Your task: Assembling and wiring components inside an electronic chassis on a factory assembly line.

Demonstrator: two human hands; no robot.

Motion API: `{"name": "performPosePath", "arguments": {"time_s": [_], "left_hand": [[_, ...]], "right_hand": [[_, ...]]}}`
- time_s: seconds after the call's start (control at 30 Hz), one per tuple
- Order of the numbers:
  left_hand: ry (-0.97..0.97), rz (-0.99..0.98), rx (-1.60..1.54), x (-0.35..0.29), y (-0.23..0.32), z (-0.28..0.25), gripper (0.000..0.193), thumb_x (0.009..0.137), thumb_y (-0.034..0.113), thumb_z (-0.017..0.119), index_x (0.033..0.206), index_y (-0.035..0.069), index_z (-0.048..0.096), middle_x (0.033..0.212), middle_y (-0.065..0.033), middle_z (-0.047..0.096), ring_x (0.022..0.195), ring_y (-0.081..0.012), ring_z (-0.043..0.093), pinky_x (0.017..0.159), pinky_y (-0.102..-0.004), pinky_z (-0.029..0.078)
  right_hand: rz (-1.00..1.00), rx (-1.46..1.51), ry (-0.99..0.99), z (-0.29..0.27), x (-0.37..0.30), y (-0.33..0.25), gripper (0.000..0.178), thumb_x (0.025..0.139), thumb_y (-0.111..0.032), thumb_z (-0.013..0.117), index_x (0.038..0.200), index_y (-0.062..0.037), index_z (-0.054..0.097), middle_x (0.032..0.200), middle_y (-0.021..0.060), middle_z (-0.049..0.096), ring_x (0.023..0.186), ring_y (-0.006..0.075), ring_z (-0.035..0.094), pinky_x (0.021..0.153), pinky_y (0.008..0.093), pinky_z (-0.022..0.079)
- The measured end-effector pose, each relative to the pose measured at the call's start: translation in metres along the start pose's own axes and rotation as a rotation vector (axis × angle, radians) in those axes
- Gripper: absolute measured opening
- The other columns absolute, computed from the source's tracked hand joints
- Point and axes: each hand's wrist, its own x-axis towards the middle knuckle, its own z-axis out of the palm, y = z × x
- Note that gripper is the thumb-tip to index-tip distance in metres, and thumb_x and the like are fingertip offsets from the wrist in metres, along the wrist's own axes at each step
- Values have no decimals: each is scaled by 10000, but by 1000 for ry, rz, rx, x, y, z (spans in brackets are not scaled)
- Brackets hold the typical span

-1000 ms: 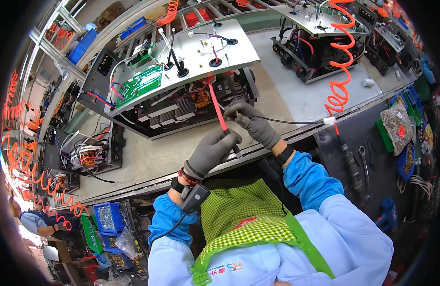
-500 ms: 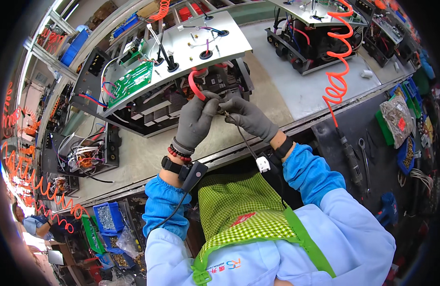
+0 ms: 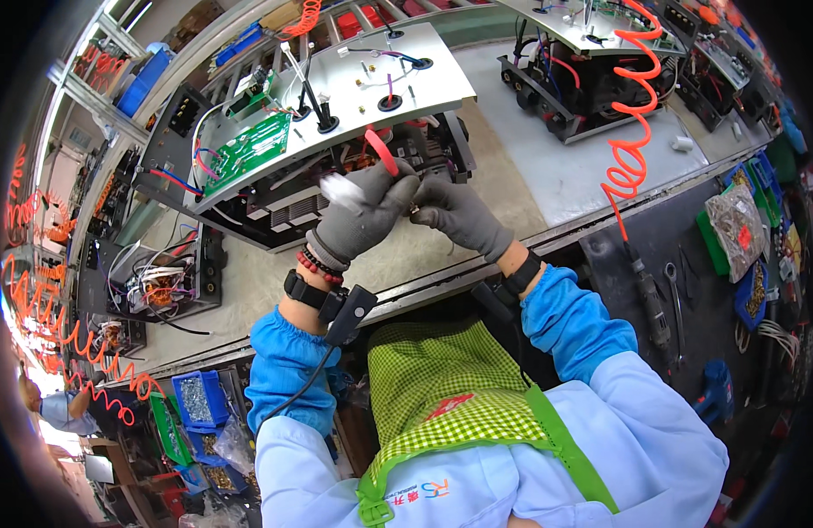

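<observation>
My left hand (image 3: 358, 216), in a grey glove, is closed round the end of a thick red cable (image 3: 384, 151). The cable comes out of the front of an open machine chassis (image 3: 274, 238). A white connector (image 3: 340, 192), smeared by motion, shows against the back of this hand. Close beside it, my right hand (image 3: 464, 220), also gloved, pinches a small brass-coloured metal piece (image 3: 414, 209). Its exact kind is too small to tell. Above both hands lies the chassis's pale metal panel (image 3: 362, 75), carrying a green circuit board (image 3: 252, 150) and several wires.
A second chassis (image 3: 574, 97) stands at the far right beside a coiled orange air hose (image 3: 635, 106), which leads to a pneumatic screwdriver (image 3: 650, 304). A wrench (image 3: 675, 299) lies nearby. Blue parts bins (image 3: 200, 400) sit at lower left. A co-worker's arm (image 3: 68, 409) shows at far left.
The white connector, which hung below my right hand on a dark lead, has swung up and left to the back of my left hand. My left forearm has shifted slightly left.
</observation>
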Motion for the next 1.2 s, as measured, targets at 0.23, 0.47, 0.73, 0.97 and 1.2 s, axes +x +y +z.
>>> {"name": "performPosePath", "arguments": {"time_s": [0.23, 0.47, 0.73, 0.97, 1.2], "left_hand": [[-12, -17, -411, -7, -15, 2, 163, 989, 142, 545, 1010, -5, 611, 822, -34, 634, 755, -97, 595, 693, -272, 502], [100, -8, 44, -8, -16, 15, 303, 1006, 264, 531, 914, 1, 651, 727, -109, 649, 677, -212, 636, 637, -327, 498], [-9, 2, -25, -8, -25, 5, 335, 1024, 285, 496, 945, -2, 650, 762, -119, 668, 705, -221, 653, 646, -331, 502], [-97, 193, -238, -21, -39, -6, 333, 991, 316, 515, 1027, 1, 619, 856, -114, 663, 768, -238, 631, 706, -335, 495], [-146, 90, 190, -4, -9, -1, 284, 963, 298, 582, 937, 26, 661, 700, -188, 632, 640, -373, 637, 570, -443, 482]], "right_hand": [[-6, 130, -54, 7, 7, 1, 412, 881, -360, 731, 1106, -34, 616, 956, 33, 671, 935, 105, 636, 807, 267, 514], [-63, -23, -3, -2, 3, 4, 324, 925, -243, 696, 1163, -37, 622, 1002, 46, 668, 946, 123, 636, 824, 285, 515], [6, 71, 59, 10, 5, 12, 292, 884, -196, 738, 1095, -6, 666, 981, 27, 656, 887, 106, 615, 793, 257, 508], [75, -32, 41, 8, 3, -2, 319, 868, -199, 745, 1114, -11, 667, 950, 51, 667, 883, 120, 621, 777, 280, 506], [-8, -158, 54, 11, -3, -18, 288, 857, -185, 715, 1096, -40, 648, 943, 101, 704, 864, 205, 660, 802, 335, 520]]}}
